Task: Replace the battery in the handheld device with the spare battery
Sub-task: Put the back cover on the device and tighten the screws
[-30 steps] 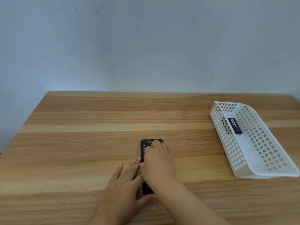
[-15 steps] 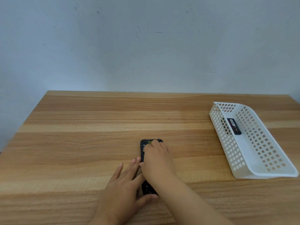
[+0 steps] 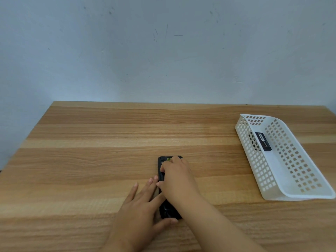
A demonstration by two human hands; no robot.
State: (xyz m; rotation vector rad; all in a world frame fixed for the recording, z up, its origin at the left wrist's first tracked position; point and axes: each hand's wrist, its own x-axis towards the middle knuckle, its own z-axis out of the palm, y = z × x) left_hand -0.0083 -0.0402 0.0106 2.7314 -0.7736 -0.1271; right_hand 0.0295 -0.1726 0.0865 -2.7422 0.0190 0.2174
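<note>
the handheld device [image 3: 162, 177] lies on the tabletop [image 3: 109, 160], long axis running away from the person. the left hand [image 3: 141, 208] braces its near end with fingers spread flat, and the right hand [image 3: 177, 179] curls over its back. the spare battery [image 3: 263, 141] sits in the white basket [image 3: 298, 193], far right of the device, nearer the right hand.

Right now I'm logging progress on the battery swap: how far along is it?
Nothing looks finished yet. The spare black battery lies in the white perforated plastic basket, untouched. In hand: the black handheld device lies on the wooden table; the left hand steadies its near end while the right hand works on its back. Whether it is open is hidden. Left: remove the old battery, fit the spare.
</note>
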